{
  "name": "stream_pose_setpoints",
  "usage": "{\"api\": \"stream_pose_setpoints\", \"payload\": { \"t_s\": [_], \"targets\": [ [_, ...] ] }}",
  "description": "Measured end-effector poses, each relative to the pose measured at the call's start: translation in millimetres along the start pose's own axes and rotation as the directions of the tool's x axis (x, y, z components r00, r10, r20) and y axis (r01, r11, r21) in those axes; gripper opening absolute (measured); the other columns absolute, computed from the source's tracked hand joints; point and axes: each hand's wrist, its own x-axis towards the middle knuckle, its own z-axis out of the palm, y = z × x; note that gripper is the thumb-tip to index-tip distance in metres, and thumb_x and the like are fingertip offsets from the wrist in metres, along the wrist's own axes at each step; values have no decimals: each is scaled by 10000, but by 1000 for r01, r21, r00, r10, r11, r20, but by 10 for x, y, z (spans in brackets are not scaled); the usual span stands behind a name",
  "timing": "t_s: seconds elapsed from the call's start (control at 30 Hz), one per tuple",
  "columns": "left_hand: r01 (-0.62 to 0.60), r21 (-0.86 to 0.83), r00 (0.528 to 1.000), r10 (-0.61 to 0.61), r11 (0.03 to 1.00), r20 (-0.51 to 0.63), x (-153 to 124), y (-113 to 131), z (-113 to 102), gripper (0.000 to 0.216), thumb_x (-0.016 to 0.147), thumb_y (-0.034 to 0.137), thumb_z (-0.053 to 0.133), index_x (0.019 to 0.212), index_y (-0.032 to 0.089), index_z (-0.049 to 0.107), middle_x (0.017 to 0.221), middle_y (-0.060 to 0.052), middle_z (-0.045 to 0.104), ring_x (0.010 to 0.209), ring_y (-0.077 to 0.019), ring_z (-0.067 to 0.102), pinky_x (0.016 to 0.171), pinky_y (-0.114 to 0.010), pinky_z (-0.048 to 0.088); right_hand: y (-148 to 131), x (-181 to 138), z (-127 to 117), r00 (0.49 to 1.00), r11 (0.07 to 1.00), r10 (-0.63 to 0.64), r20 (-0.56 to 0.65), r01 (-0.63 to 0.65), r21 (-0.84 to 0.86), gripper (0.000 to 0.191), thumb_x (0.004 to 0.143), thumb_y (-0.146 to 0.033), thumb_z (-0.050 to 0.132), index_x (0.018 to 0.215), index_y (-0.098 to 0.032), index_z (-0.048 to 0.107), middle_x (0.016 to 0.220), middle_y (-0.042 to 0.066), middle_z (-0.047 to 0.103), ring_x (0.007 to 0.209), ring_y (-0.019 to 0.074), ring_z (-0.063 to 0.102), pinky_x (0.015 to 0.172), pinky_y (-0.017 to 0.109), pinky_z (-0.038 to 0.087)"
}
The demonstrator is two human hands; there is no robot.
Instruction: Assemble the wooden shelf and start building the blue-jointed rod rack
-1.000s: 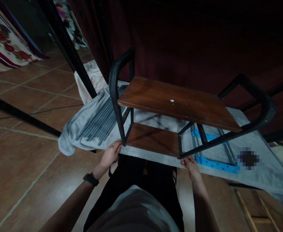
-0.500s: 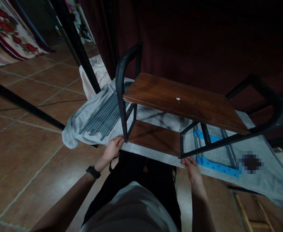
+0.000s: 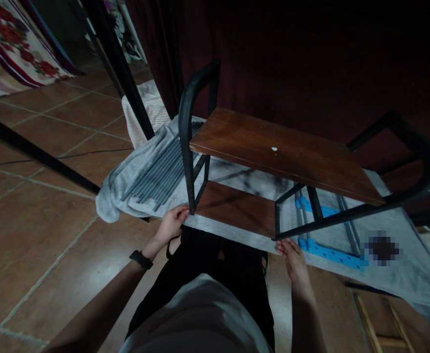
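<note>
A small two-tier shelf rack with brown wood boards (image 3: 251, 137) and a black metal frame (image 3: 187, 162) stands upright on a cloth-covered table. My left hand (image 3: 172, 223) is at the frame's near left bottom corner, its thumb and fingers pinched there. At the near right bottom corner my right hand (image 3: 291, 255) has its fingertips closed against the frame, under its edge. Left of the rack, several grey metal tubes (image 3: 159, 171) lie side by side. Blue perforated plastic pieces joined to grey tubes, one blue strip (image 3: 332, 257) in front, lie to the right.
The grey cloth (image 3: 398, 279) hangs over the table's edges. Black metal poles (image 3: 126, 83) rise at the left, with a dark curtain (image 3: 291, 63) behind. A blurred dark patch (image 3: 383, 249) lies at right. On the floor sits a wooden frame (image 3: 387, 338).
The view has shifted slightly, so the rack appears a little farther right. Both hands stay at the rack's bottom corners.
</note>
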Motion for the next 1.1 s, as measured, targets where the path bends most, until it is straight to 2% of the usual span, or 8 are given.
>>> {"api": "stream_pose_setpoints", "payload": {
  "t_s": [0.1,0.2,0.4,0.57,0.77,0.93,1.1],
  "targets": [
    [40,-61,999,-41,997,-15,18,-19,24,307,880,443,576,854,165,703,792,-67,728,742,-205,679,706,-316,550,28,-4,9,1000,1000,-21,9,21,-14,319,630,-419,843,817,-216,681,778,-7,700,656,126,621,618,244,512],
    [21,-33,999,-22,999,-24,12,-5,25,288,887,423,570,820,171,693,774,-58,722,732,-198,673,709,-312,549,26,57,29,999,996,-43,11,44,-72,298,637,-429,826,763,-208,672,713,-12,662,618,121,582,582,245,481],
    [-173,245,984,176,954,9,-51,43,-30,287,972,366,476,938,184,695,962,-82,737,899,-219,694,870,-354,552,-23,171,32,999,989,-44,6,44,-139,275,635,-422,808,713,-204,658,666,-5,628,581,120,533,565,264,446],
    [-292,421,955,287,859,76,-84,25,-84,303,1015,347,420,991,195,680,969,-82,717,929,-224,693,885,-353,555,-38,125,34,999,992,-52,4,52,-119,296,645,-444,812,750,-208,667,725,10,654,636,141,585,629,286,497],
    [-316,418,948,307,852,91,-55,15,-91,296,1022,335,421,982,197,680,936,-71,708,891,-210,687,856,-339,560,-10,16,18,998,997,-61,13,62,-49,300,628,-409,829,798,-223,667,783,-4,664,714,149,635,709,286,542],
    [-312,396,949,304,864,85,-33,0,-56,322,1034,338,391,962,192,668,915,-65,700,875,-203,687,846,-333,563,6,105,12,999,998,-36,-19,35,-52,282,598,-375,828,741,-226,636,735,-21,640,673,139,613,684,282,540],
    [-359,496,932,328,791,154,-60,4,-76,331,1046,301,352,994,167,651,930,-90,687,893,-215,678,843,-344,552,-5,206,21,999,999,11,-30,-12,-39,300,579,-371,839,753,-220,647,728,-28,646,638,126,592,666,282,538]
  ]
}}
